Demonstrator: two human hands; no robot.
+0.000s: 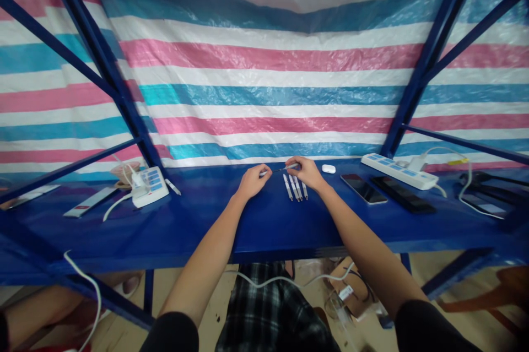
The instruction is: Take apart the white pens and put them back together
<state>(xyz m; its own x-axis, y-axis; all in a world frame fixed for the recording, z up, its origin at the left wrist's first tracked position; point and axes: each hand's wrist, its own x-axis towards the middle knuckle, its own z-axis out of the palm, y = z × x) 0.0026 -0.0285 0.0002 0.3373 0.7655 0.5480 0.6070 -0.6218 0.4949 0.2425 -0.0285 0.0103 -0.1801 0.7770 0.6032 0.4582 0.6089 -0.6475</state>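
Above the blue table, my left hand (252,181) is closed, pinching a short white pen part (263,173). Facing it, my right hand (309,172) grips a white pen barrel (293,166). A thin dark rod, like a pen refill (279,170), spans the gap between the two hands; which half it sits in I cannot tell. Several white pens (294,189) lie side by side just below my right hand, their dark tips toward me. To the right of that hand rests a white earbud case (328,168).
Two phones (363,189) (403,194) and a white power strip (399,171) occupy the right side of the blue table (198,231). Another power strip (151,187), a white pen (172,187) and a phone (91,201) lie left. Blue frame posts (427,60) flank a striped sheet (268,54).
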